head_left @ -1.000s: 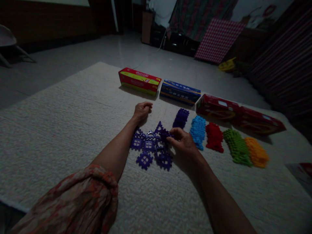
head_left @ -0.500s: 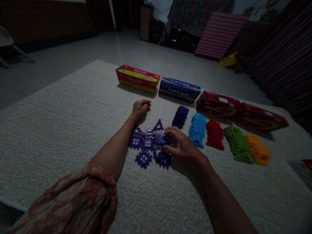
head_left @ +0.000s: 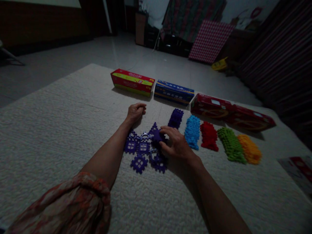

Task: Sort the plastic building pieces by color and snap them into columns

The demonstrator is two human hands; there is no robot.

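My right hand (head_left: 177,143) pinches a dark purple toothed building tile (head_left: 158,138) between thumb and fingers, over a small spread of purple tiles. Among these, a square window tile (head_left: 143,148) lies flat, with another window tile (head_left: 139,163) turned cornerwise in front of it. A triangular tile (head_left: 154,127) points away behind the held tile, which partly covers it. Further purple tiles (head_left: 159,164) lie under and near my right fingers, partly hidden. My left hand (head_left: 136,113) rests on the pale mat beyond the tiles, its fingers curled closed, with nothing visible in them.
Right of the hands stand stacks of toothed tiles: purple (head_left: 175,118), blue (head_left: 192,132), red (head_left: 209,136), green (head_left: 232,145) and orange (head_left: 249,149). Behind them are a red-yellow box (head_left: 133,83), a blue box (head_left: 174,92) and dark red boxes (head_left: 212,106) on the quilted mat (head_left: 60,120).
The tile in my right hand has turned, its shiny face now dark, and it covers part of the triangle. My left hand keeps its place while the whole view has shifted slightly.
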